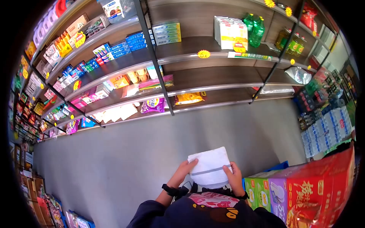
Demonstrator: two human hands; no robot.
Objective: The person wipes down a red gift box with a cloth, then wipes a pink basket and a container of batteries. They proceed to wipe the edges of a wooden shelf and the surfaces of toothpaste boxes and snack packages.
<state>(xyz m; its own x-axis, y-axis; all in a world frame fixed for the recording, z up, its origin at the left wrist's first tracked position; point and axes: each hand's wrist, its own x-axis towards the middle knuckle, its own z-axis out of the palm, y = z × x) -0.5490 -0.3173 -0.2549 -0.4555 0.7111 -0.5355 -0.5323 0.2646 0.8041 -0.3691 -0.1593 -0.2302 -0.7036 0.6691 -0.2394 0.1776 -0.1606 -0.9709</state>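
Observation:
A folded white cloth with a grey stripe, most likely a towel, is held out in front of my body. My left hand grips its left edge, thumb on top and the other fingers underneath. On the opposite edge, my right hand pinches the cloth the same way. The fingers beneath the cloth are hidden. Dark bands circle both wrists. Close by on the right stands a large red box, beside green and purple packs.
Shelving spans the far side, with toothpaste boxes, white-and-yellow packets, green bottles and a purple bag. Shrink-wrapped water bottles stand at right. Grey floor lies between me and the shelves.

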